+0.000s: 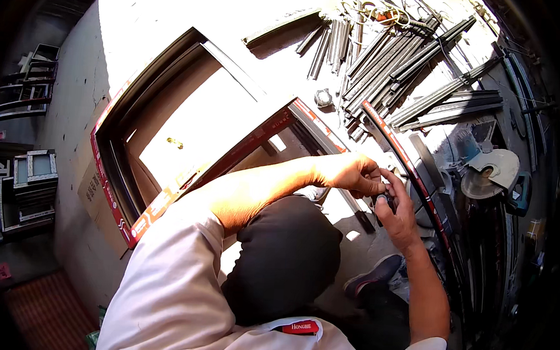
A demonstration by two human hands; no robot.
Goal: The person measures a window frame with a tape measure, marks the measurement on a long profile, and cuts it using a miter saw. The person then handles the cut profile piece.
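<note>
My left hand [356, 172] reaches across from the left, its fingers curled and pinched together. Just below and to the right, my right hand [399, 214] meets it, thumb and fingers closed at the same spot. Something small and dark [388, 196] shows between the fingertips, mostly hidden, so its kind cannot be made out. Left of my hands lies a large dark metal window frame [119, 128], its outer sides covered with red and white film. Close to my right hand runs a long dark profile [402, 157] with a similar red strip.
Many cut metal profiles [387, 60] lie at the far right with tangled cables [371, 8]. A circular-blade cutting saw [487, 176] stands on the right. Small frames [36, 165] are stacked at the left wall. My knee [282, 257] and shoe [373, 275] are below my hands.
</note>
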